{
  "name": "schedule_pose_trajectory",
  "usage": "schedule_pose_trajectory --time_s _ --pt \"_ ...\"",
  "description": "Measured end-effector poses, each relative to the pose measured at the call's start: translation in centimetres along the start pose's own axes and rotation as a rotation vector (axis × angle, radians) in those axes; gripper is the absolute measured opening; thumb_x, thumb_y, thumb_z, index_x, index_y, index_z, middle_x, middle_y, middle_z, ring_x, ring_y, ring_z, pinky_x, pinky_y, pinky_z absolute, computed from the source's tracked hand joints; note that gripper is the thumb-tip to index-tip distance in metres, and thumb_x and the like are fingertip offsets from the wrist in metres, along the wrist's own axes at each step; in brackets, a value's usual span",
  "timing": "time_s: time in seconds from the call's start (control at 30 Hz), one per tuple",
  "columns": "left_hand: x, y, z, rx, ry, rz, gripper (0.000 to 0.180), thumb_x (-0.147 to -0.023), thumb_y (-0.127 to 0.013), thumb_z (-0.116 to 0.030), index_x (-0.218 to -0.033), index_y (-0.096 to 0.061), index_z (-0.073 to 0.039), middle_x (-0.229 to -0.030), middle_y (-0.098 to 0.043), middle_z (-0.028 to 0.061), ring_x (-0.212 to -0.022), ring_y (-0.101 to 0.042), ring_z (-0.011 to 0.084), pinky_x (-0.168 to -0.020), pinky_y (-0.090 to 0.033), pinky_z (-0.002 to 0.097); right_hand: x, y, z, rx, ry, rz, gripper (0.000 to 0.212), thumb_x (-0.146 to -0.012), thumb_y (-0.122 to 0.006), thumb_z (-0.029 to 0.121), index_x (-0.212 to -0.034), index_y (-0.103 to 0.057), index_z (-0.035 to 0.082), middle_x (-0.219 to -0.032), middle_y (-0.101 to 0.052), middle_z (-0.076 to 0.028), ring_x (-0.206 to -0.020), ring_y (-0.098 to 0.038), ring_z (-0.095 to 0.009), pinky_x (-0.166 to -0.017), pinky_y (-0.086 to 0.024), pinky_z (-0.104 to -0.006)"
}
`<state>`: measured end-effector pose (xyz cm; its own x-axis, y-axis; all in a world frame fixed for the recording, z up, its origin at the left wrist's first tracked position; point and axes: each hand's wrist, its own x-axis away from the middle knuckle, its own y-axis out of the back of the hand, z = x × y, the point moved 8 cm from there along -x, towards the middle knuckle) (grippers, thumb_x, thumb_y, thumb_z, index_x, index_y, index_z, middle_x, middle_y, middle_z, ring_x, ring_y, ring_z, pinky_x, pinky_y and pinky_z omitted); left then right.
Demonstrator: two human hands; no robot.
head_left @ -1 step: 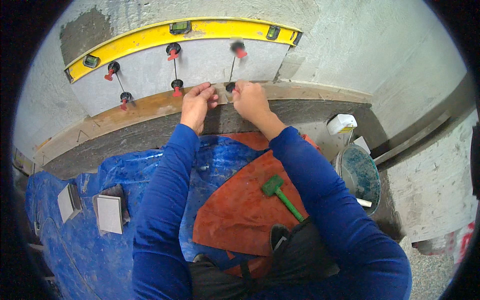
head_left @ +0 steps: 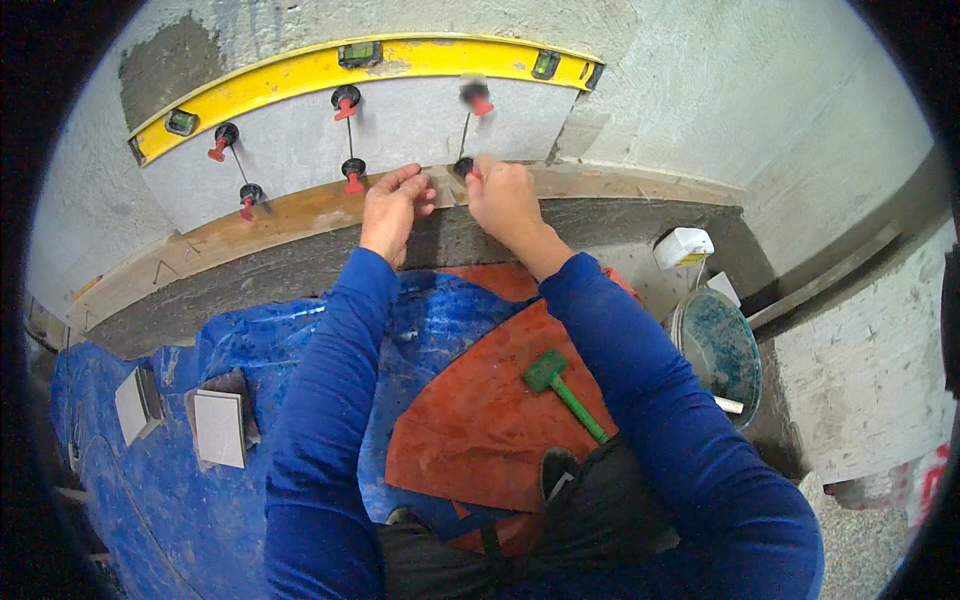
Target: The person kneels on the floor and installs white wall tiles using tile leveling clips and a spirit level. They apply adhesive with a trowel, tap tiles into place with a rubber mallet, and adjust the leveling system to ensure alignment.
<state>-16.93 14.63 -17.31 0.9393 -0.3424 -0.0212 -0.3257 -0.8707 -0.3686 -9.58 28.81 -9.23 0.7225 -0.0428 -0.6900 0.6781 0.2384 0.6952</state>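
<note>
My right hand [head_left: 508,198] pinches the tile leveler [head_left: 463,167] at the lower right; its black disc shows, while the handle is mostly covered by my fingers. Beside it, my left hand [head_left: 390,208] rests by the wooden batten [head_left: 290,205], fingers loosely curled and apart, with nothing visible in them. More black tile levelers with red T-handles, such as this one [head_left: 353,172] left of my left hand, sit along the joints of the light grey tiles [head_left: 410,125] on the wall. A yellow spirit level [head_left: 300,75] lies along the tiles' top edge.
Blue sheeting [head_left: 230,520] covers the floor at left, bearing small stacked tiles [head_left: 220,428]. A green mallet [head_left: 565,390] lies on an orange-red cloth [head_left: 460,430] near my legs. To the right stand a bucket [head_left: 725,345] and a white bottle [head_left: 683,247]. Nails protrude from the batten's left part.
My right hand has turned very slightly, and the lower right leveler's black disc has tilted a little upward with it. My left hand stays in place.
</note>
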Motion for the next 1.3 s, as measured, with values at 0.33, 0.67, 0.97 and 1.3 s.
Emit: schedule_pose_trajectory --time_s 0.33,0.67,0.97,1.3 --pt "-0.4 -0.4 -0.1 -0.007 -0.017 0.004 0.042 -0.097 -0.063 -0.014 -0.133 -0.055 0.005 -0.114 -0.067 0.0099 -0.095 -0.066 0.0171 -0.077 -0.055 0.028 -2.5 2.3 0.6 -0.022 0.002 -0.153 0.014 -0.094 -0.061 0.018 -0.092 -0.058 0.004 -0.072 -0.066 -0.023 -0.067 -0.066 -0.045 -0.061 -0.051 -0.0546" --pt "-0.5 -0.2 0.3 -0.015 -0.028 -0.021 0.04 -0.097 -0.061 -0.012 -0.132 -0.055 0.006 -0.112 -0.066 0.0111 -0.092 -0.066 0.0164 -0.075 -0.055 0.0277 -2.7 2.3 1.1 -0.027 0.022 -0.192 0.012 -0.091 -0.064 0.015 -0.089 -0.058 0.004 -0.072 -0.065 -0.021 -0.066 -0.065 -0.043 -0.059 -0.05 -0.0525" --pt "-0.6 -0.3 0.4 0.01 -0.051 -0.028 0.037 -0.097 -0.062 -0.01 -0.129 -0.056 0.007 -0.108 -0.067 0.0108 -0.09 -0.066 0.0163 -0.074 -0.055 0.0267 -2.5 0.8 0.8 -0.03 0.064 -0.143 0.012 -0.09 -0.063 0.015 -0.089 -0.059 0.003 -0.07 -0.065 -0.021 -0.066 -0.065 -0.043 -0.061 -0.051 -0.0518" --pt "-0.9 -0.2 0.3 -0.024 -0.048 -0.028 0.038 -0.096 -0.064 -0.013 -0.128 -0.057 0.005 -0.107 -0.068 0.0099 -0.094 -0.066 0.0172 -0.078 -0.054 0.0287 -0.8 -1.7 0.1 0.02 -0.031 0.075 0.014 -0.086 -0.064 0.015 -0.082 -0.062 0.002 -0.072 -0.065 -0.024 -0.073 -0.066 -0.045 -0.067 -0.052 -0.0541"
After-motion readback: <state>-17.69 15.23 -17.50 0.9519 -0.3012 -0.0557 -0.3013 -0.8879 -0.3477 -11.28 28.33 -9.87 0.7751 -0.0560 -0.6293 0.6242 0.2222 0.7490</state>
